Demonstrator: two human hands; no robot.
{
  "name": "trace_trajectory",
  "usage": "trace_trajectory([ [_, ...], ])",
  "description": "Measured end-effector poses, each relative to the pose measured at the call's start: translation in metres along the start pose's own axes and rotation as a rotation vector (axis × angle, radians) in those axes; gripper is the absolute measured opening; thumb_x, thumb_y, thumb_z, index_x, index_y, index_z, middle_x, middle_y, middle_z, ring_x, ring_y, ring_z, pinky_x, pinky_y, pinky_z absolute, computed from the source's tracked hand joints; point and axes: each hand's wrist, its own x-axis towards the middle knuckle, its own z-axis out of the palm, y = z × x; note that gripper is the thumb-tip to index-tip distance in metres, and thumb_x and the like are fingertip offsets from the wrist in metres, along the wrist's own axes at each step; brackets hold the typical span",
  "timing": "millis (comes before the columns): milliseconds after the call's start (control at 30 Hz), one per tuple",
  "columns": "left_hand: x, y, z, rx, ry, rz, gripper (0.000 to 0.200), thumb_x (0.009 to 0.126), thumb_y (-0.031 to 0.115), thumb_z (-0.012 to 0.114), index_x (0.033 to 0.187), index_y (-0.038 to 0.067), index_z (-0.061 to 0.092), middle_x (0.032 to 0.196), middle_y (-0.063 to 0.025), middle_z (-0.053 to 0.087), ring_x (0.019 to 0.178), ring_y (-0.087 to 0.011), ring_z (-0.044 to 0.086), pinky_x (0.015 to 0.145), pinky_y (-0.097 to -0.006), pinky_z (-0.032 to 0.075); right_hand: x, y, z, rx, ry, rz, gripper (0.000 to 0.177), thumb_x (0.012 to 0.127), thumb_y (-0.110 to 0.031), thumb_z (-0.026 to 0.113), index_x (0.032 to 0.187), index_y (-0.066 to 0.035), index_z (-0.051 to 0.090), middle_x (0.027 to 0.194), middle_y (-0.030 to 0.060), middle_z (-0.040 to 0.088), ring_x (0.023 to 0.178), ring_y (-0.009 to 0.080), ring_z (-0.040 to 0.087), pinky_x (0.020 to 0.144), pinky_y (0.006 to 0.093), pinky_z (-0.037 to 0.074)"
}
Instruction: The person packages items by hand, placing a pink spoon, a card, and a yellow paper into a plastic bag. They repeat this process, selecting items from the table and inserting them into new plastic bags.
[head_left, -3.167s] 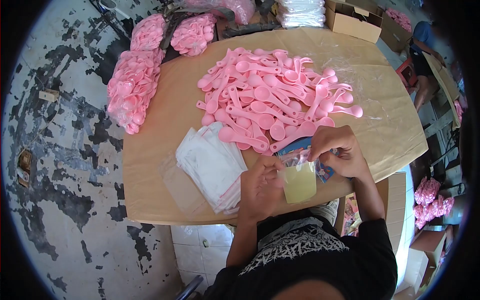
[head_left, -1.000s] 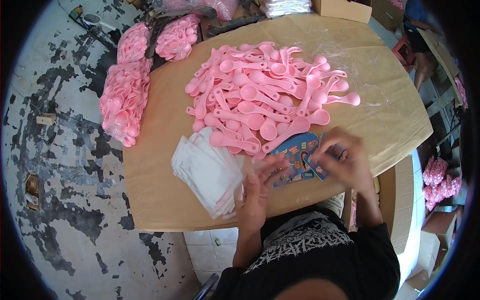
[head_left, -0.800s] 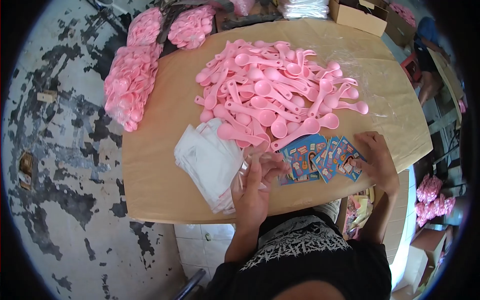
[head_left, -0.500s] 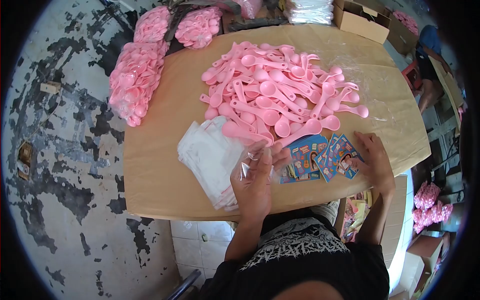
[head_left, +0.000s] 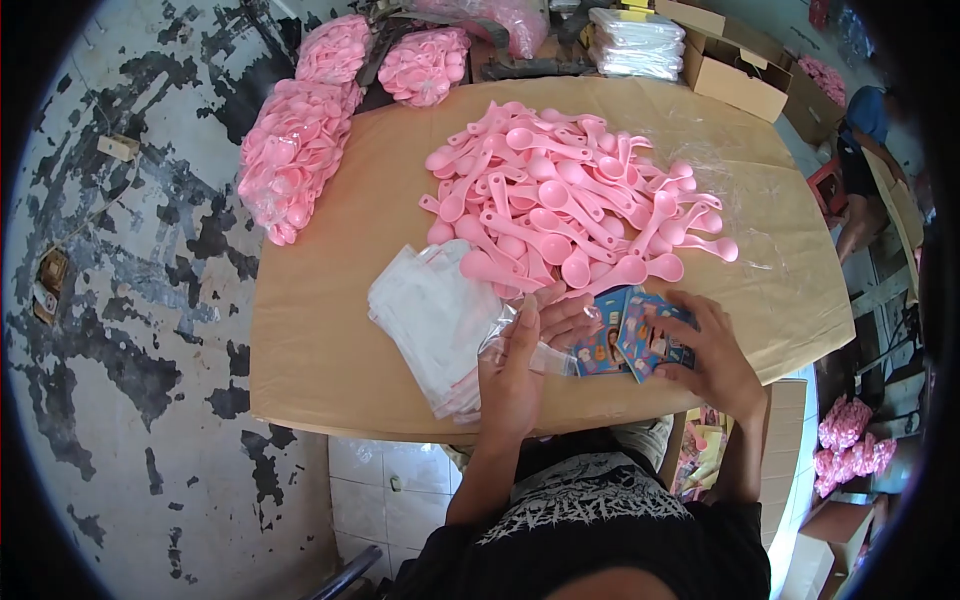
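My left hand (head_left: 515, 355) is closed on a clear plastic bag (head_left: 552, 360), its thumb across the film and palm turned up. My right hand (head_left: 715, 355) curls over the right-hand blue printed cards (head_left: 640, 335), fingers on the upper side and thumb near the lower edge. More blue cards (head_left: 600, 364) lie partly beneath these, beside my left fingertips. Left of that hand lies a stack of flat clear bags (head_left: 425, 325) with red seal lines. A large heap of pink measuring spoons (head_left: 570, 195) sits just beyond both hands.
Bagged pink spoons (head_left: 295, 160) rest at the table's (head_left: 330, 370) far left edge. Packs of clear plastic (head_left: 637, 45) and an open cardboard box (head_left: 740, 80) stand at the back. Another person (head_left: 865, 150) sits at right. A carton (head_left: 790, 435) is beside my lap.
My right hand has moved left onto the cards, and the fanned cards now sit closer together. My left hand keeps the clear bag. The view has shifted slightly.
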Motion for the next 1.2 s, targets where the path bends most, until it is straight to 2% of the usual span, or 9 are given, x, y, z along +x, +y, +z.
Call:
trace_trajectory([
  [167,-0.004,0.004,0.003,0.145,0.017,-0.01,0.036,0.1,0.021,0.044,0.114,-0.01,0.054,0.11,-0.025,0.063,0.102,-0.0322,0.063,0.092,-0.0446,0.051,0.003,0.004,-0.002,0.098,-0.055,-0.01,0.059,0.067,-0.014,0.08,0.123,-0.016,0.06,0.127,0.0153,0.048,0.12,0.0337,0.044,0.102,0.0422,0.036],
  [367,-0.006,0.006,-0.005,0.242,0.057,0.088,0.032,0.098,0.02,0.048,0.11,-0.008,0.058,0.106,-0.0233,0.065,0.099,-0.0308,0.064,0.09,-0.0446,0.051,0.014,-0.001,0.006,0.452,0.25,0.086,0.063,0.065,-0.005,0.08,0.123,-0.003,0.057,0.12,0.014,0.051,0.107,0.0258,0.054,0.09,0.0336,0.045],
  [567,-0.005,-0.002,-0.015,0.23,0.069,0.124,0.029,0.097,0.018,0.05,0.108,-0.007,0.059,0.103,-0.0235,0.065,0.096,-0.031,0.065,0.087,-0.0453,0.051,0.016,0.01,0.005,0.338,0.268,0.16,0.051,0.069,0.002,0.077,0.116,0.001,0.057,0.101,0.0117,0.06,0.091,0.0203,0.062,0.075,0.031,0.05],
  [667,-0.005,-0.001,-0.017,0.252,0.038,0.102,0.028,0.097,0.018,0.05,0.107,-0.006,0.06,0.1,-0.0227,0.065,0.095,-0.031,0.065,0.087,-0.0452,0.051,0.013,0.025,0.012,0.38,0.251,0.198,0.043,0.071,0.003,0.074,0.112,0.001,0.058,0.1,0.0116,0.062,0.088,0.021,0.062,0.073,0.0314,0.051],
  [867,-0.005,-0.002,-0.014,0.244,0.063,0.085,0.027,0.097,0.018,0.05,0.103,-0.006,0.06,0.098,-0.0219,0.066,0.094,-0.0316,0.065,0.088,-0.047,0.05,0.024,0.016,0.013,0.159,0.491,-0.027,0.027,0.078,0.005,0.066,0.104,-0.003,0.066,0.097,0.0113,0.064,0.093,0.0241,0.061,0.077,0.0324,0.05],
  [967,-0.006,-0.002,-0.012,0.227,0.027,0.118,0.031,0.098,0.023,0.053,0.106,-0.005,0.062,0.096,-0.0138,0.068,0.092,-0.0187,0.065,0.087,-0.0324,0.048,0.031,0.01,0.016,0.112,0.442,-0.033,0.023,0.08,0.003,0.065,0.102,-0.004,0.068,0.094,0.0104,0.066,0.095,0.0242,0.06,0.078,0.0332,0.049],
  [1067,-0.009,-0.001,-0.015,0.225,0.031,0.102,0.031,0.098,0.023,0.052,0.106,-0.005,0.063,0.095,-0.0137,0.069,0.091,-0.0184,0.065,0.086,-0.0318,0.049,0.03,0.005,0.021,0.229,0.412,0.105,0.017,0.084,0.0,0.065,0.101,-0.002,0.065,0.092,0.0096,0.066,0.087,0.0199,0.061,0.072,0.0316,0.048],
  [1167,-0.012,0.003,-0.017,0.234,0.08,0.061,0.025,0.097,0.019,0.051,0.104,-0.003,0.06,0.092,-0.0205,0.068,0.093,-0.0312,0.066,0.09,-0.044,0.049,0.026,0.006,0.025,0.464,0.467,0.173,0.012,0.087,-0.003,0.064,0.098,0.0,0.06,0.088,0.0085,0.064,0.076,0.0154,0.059,0.068,0.03,0.047],
  [1200,-0.013,0.002,-0.02,0.223,0.073,0.07,0.025,0.097,0.019,0.051,0.104,-0.003,0.061,0.092,-0.0202,0.068,0.092,-0.0308,0.066,0.089,-0.0432,0.049,0.025,0.005,0.025,0.477,0.472,0.157,0.011,0.088,-0.004,0.063,0.097,0.0,0.059,0.085,0.0084,0.063,0.073,0.014,0.058,0.066,0.0289,0.046],
])
